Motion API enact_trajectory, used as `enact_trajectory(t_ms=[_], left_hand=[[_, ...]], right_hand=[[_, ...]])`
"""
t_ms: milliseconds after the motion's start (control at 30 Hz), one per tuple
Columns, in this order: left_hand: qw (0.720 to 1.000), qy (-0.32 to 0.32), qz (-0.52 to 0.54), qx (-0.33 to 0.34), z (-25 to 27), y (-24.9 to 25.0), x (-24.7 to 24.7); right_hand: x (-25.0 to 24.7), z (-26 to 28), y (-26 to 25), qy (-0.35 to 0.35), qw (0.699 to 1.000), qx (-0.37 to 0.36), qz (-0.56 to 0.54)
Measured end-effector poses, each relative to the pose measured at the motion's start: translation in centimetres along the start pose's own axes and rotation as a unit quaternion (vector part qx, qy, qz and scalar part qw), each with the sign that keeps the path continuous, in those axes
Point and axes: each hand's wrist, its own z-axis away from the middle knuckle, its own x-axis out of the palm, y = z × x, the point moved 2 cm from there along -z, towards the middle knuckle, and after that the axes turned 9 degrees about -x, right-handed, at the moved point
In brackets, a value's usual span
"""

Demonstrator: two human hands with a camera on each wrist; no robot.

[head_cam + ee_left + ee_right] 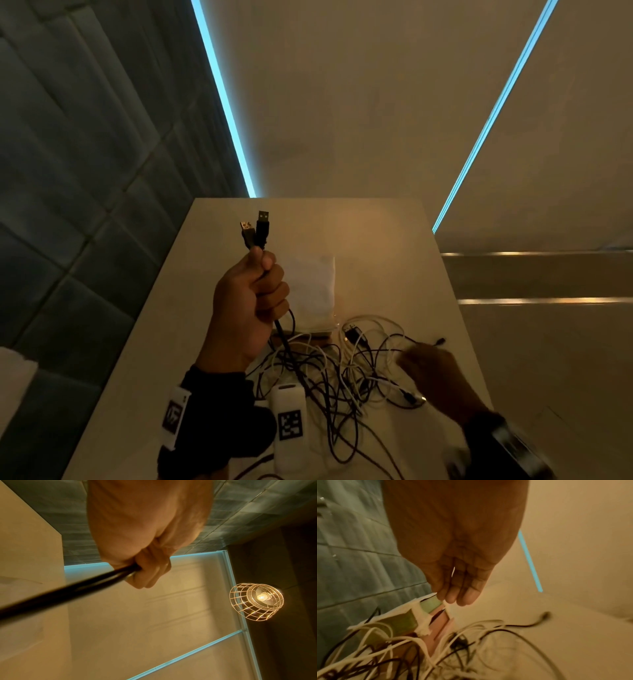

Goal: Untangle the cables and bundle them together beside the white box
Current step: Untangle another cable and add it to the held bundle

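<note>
A person's left hand (248, 301) is raised above a pale table (394, 240), its fingers curled in a fist round a black cable (255, 233) whose two plug ends stand side by side above the thumb and point up and toward the far edge. The cable's long axis runs nearly upright through the fist, then slants down and to the right from under the hand into the tangle of cables (339, 370), a loose heap of black and white cords spread over the near middle of the table. In the left wrist view the same black cable (68, 592) leaves the closed fingers (149, 573) as a single straight dark line. The white box (313, 291) sits just beyond the tangle, its near edge touched by several cords. The right hand (435, 377) hovers low over the right side of the heap; it is blurred from above, but in the right wrist view the hand (458, 547) shows straight fingers (467, 593) held close together and holding nothing. A thin black cord end (440, 341) lies on the table just beyond this hand, pointing right.
</note>
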Motion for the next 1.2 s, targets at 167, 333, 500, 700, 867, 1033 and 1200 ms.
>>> enact_trajectory(t_ms=[167,333,500,700,867,1033,1200], left_hand=[[1.0,0.006,-0.008,-0.004,0.3,-0.2,-0.8],[1.0,0.015,-0.021,-0.001,0.5,-0.4,-1.4],[0.999,0.025,-0.035,0.005,0.5,-0.8,-1.7],[0.991,0.097,-0.086,0.027,0.3,-2.0,-1.8],[0.974,0.132,-0.177,0.041,-0.4,-3.7,-1.3],[0.937,0.155,-0.31,0.04,-0.8,-5.8,0.1],[0.914,0.192,-0.341,0.11,-0.6,-6.0,0.1]], right_hand=[[4.6,-10.5,-3.6,-0.105,0.99,-0.022,0.092],[8.3,-11.7,-0.9,-0.169,0.973,0.072,0.141],[9.0,-10.8,0.2,-0.154,0.974,0.1,0.131],[6.0,-9.3,-2.1,0.005,0.998,0.023,0.051],[1.9,-9.1,-8.3,0.126,0.977,-0.058,-0.161],[-0.6,-7.5,-15.0,0.129,0.915,-0.121,-0.363],[-0.3,-6.1,-16.2,0.073,0.891,-0.145,-0.423]])
